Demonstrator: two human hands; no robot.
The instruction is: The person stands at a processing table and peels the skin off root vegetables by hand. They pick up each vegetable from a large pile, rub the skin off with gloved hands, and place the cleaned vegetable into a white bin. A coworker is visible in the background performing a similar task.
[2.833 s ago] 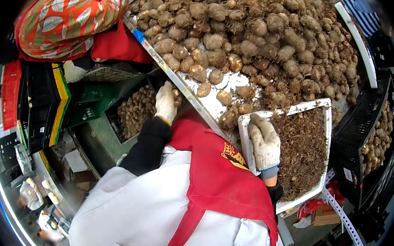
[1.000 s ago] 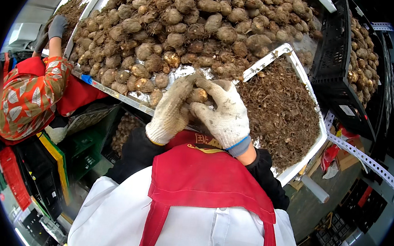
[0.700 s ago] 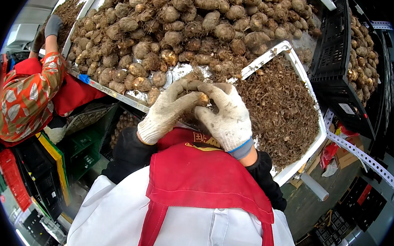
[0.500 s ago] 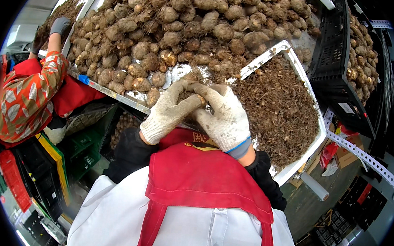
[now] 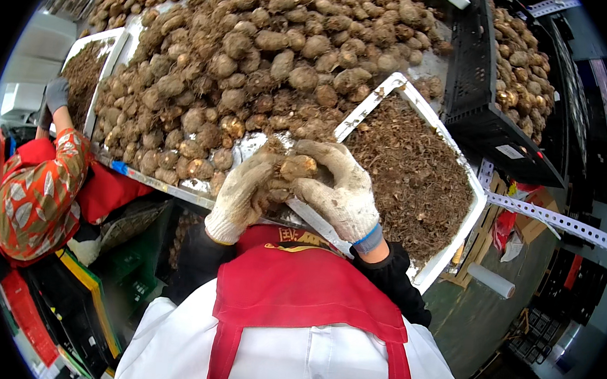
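Between my two gloved hands, near the front edge of the table, is a small brown taro with a pale spot at one end. My left hand, in a soiled white knit glove, is closed around its hairy, fibrous side. Curled about the other end, my right hand has its fingers above the taro and its thumb below. Parts of the left fingers are hidden behind fibres. Just beyond my hands rises a large heap of hairy taros, with bits of white table surface showing at its front.
Right of my hands, a white foam tray holds loose brown root fibres. A black crate of taros stands beyond it. At the left, a co-worker's gloved hand is by another white tray. A perforated metal bar juts at right.
My hands have parted slightly and turned, so the taro between them now shows more plainly. The whole view has shifted a little. The co-worker's hand has moved down and closer to the body.
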